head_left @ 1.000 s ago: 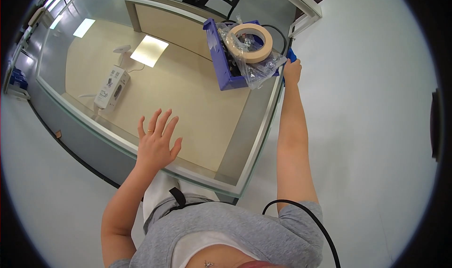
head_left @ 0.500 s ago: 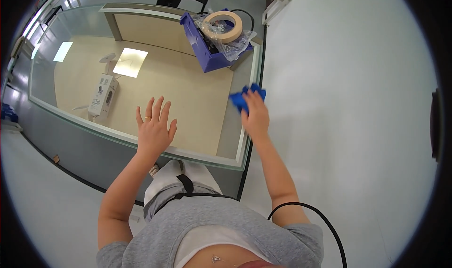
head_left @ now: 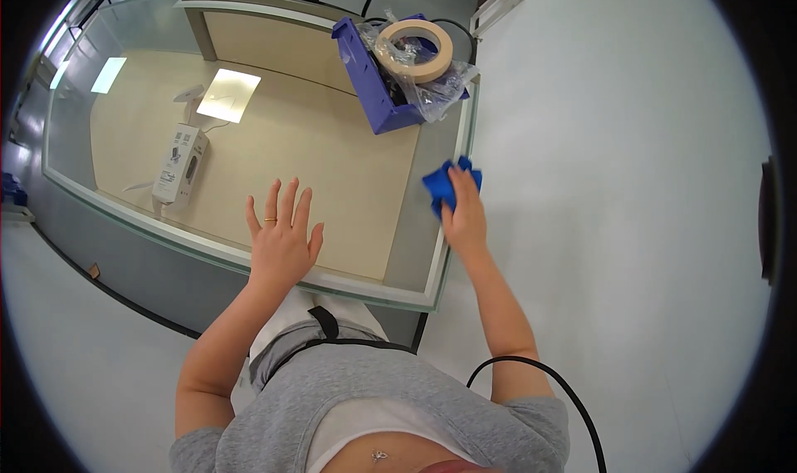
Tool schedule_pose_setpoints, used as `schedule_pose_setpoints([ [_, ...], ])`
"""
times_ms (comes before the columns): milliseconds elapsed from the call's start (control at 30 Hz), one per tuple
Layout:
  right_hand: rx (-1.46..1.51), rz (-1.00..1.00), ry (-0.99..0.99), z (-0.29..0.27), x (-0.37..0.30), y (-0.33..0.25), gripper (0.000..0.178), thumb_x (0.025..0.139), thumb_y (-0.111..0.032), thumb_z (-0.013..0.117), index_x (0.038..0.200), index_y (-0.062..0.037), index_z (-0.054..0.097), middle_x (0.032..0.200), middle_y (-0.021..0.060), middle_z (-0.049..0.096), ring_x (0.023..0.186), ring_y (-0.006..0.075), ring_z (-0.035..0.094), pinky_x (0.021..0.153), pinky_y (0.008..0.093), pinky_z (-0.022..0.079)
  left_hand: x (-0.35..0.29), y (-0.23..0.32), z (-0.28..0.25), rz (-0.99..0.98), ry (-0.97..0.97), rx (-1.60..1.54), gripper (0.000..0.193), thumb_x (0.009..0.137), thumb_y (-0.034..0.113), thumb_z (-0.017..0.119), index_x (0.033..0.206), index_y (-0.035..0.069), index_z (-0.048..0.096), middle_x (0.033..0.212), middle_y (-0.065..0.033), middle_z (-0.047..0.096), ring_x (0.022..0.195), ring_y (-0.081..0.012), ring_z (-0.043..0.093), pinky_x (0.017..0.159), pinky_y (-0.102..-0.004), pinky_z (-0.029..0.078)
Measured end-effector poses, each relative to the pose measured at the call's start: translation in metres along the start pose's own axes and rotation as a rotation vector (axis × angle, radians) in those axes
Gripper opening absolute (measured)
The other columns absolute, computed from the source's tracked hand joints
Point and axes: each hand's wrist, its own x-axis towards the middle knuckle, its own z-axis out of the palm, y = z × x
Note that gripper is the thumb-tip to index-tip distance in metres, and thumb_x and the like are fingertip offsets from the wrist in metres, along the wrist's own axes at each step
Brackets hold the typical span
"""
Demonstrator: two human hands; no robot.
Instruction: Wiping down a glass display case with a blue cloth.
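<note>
Blue cloth [head_left: 437, 187] in right fingers [head_left: 467, 189]; left fingers [head_left: 288, 205] splayed.

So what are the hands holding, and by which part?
The right hand holds a blue cloth, fingers over its right half; the left hand, nothing.

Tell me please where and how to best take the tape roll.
Probably grip the tape roll by the right part of its ring, from above: it lies atop the purple bin, broad face up, and the plastic seems not to cover that part.
</note>
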Motion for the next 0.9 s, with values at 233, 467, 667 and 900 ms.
schedule_pose_setpoints([
  [233,-0.14,0.081,0.002,0.046,0.159,0.099,0.049,0.084,-0.01,0.057,0.131,-0.0058,0.047,0.136,0.0158,0.049,0.129,0.0342,0.043,0.105,0.0424,0.039,0.0,-0.003,-0.003,-0.056,-0.015,-0.059,0.052,0.084,0.03,0.059,0.131,0.01,0.05,0.143,-0.0097,0.041,0.138,-0.0304,0.031,0.112,-0.0572,0.014],
  [467,-0.242,0.331,0.017,0.065,0.235,0.13,0.042,0.09,-0.023,0.05,0.129,-0.0075,0.048,0.132,0.0141,0.052,0.126,0.031,0.047,0.099,0.0442,0.044,-0.001,-0.001,-0.006,-0.1,-0.027,-0.067,0.051,0.084,0.031,0.06,0.129,0.011,0.051,0.141,-0.0084,0.043,0.136,-0.0296,0.033,0.112,-0.0566,0.015],
  [667,-0.306,0.375,0.007,0.059,0.23,0.127,0.043,0.093,-0.031,0.046,0.129,-0.008,0.049,0.133,0.0139,0.053,0.122,0.0315,0.051,0.097,0.0444,0.045,-0.002,0.0,-0.002,-0.081,-0.01,-0.048,0.049,0.085,0.032,0.06,0.129,0.013,0.051,0.141,-0.0067,0.045,0.136,-0.0284,0.035,0.112,-0.0551,0.018],
  [900,-0.317,0.272,0.093,0.056,0.161,0.094,0.044,0.091,-0.025,0.052,0.131,-0.0067,0.049,0.139,0.0135,0.049,0.129,0.0296,0.045,0.099,0.0426,0.045,-0.005,-0.003,0.005,-0.082,0.025,-0.034,0.049,0.088,0.033,0.058,0.132,0.014,0.049,0.142,-0.0073,0.043,0.136,-0.0283,0.034,0.112,-0.0561,0.02],
])
